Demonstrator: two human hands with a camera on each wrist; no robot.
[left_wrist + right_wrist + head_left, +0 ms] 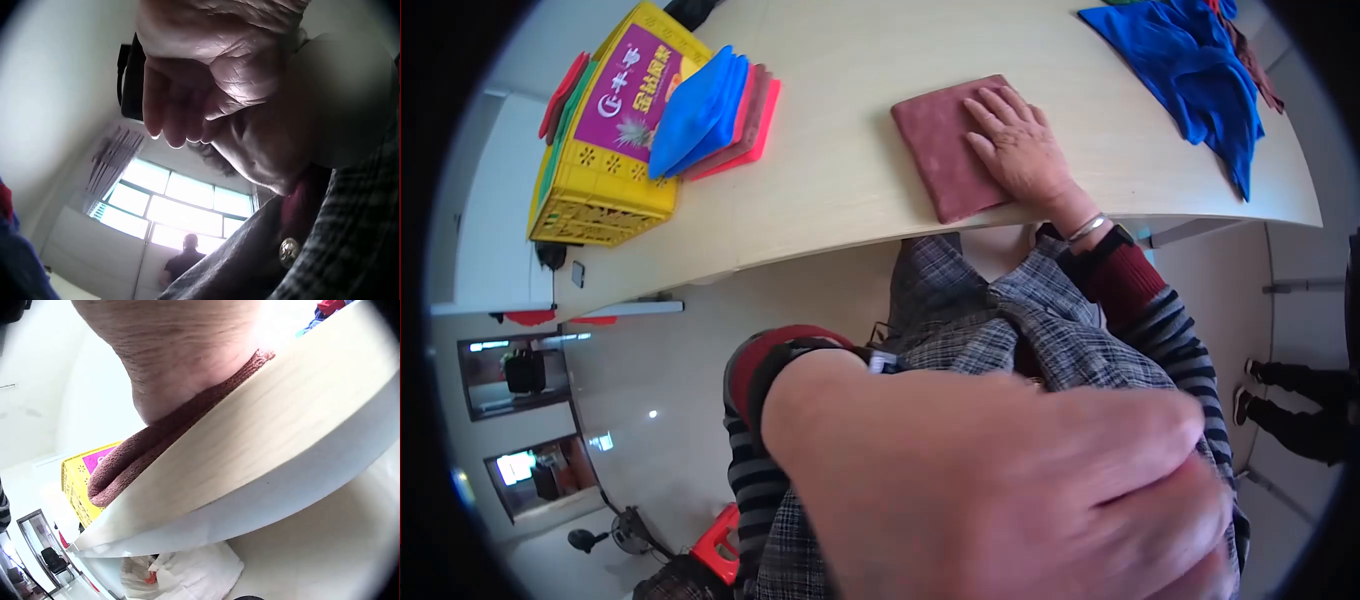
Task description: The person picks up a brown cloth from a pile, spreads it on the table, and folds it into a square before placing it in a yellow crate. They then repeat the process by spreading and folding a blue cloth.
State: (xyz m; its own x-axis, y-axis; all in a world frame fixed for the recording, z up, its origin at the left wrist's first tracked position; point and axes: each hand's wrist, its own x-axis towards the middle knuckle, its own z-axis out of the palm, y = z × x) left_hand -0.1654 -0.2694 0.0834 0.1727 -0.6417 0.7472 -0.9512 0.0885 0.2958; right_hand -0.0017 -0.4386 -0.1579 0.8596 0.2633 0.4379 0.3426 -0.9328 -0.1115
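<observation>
A folded reddish-brown cloth [945, 150] lies near the table's front edge. My right hand [1022, 150] rests flat on its right part, fingers spread a little. In the right wrist view, the heel of that hand presses on the cloth [119, 469], whose folded layers show at the edge. Raised close to the head camera, my left hand [1010, 480] fills the lower middle of the head view. The left wrist view shows this hand [219, 69] near the face, its fingers loosely bent with nothing visible in them.
A yellow crate [605, 200] with a purple label stands at the table's left. Blue cloths [695, 115] and red and brown ones hang over its side. A rumpled blue cloth [1190, 75] lies at the right end. A person [184, 259] is by the window.
</observation>
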